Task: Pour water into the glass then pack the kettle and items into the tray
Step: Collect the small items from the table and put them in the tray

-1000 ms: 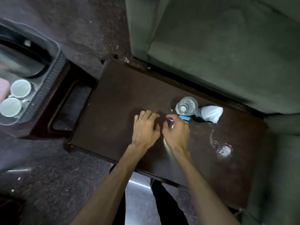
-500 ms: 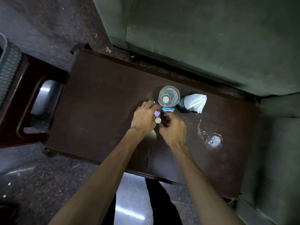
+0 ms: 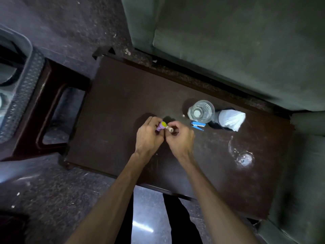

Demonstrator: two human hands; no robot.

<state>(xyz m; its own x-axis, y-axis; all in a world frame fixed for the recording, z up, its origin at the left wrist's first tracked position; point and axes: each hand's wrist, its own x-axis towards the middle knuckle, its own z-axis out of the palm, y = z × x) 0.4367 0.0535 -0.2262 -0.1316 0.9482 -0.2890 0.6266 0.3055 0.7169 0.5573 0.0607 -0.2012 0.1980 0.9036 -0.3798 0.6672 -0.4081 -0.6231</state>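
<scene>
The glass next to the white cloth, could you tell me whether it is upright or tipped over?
Upright. The glass stands on the table, its round rim facing the camera, beside the cloth.

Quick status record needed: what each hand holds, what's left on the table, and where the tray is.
left hand: grip on a small purple piece with a yellow face
right hand: grip on a small beige piece
glass: upright on the table, clear
blue item: lying beside the glass, near side
white cloth: right of the glass, on something dark
tray: far left, on a separate stand, mostly out of frame
kettle: not identifiable
</scene>
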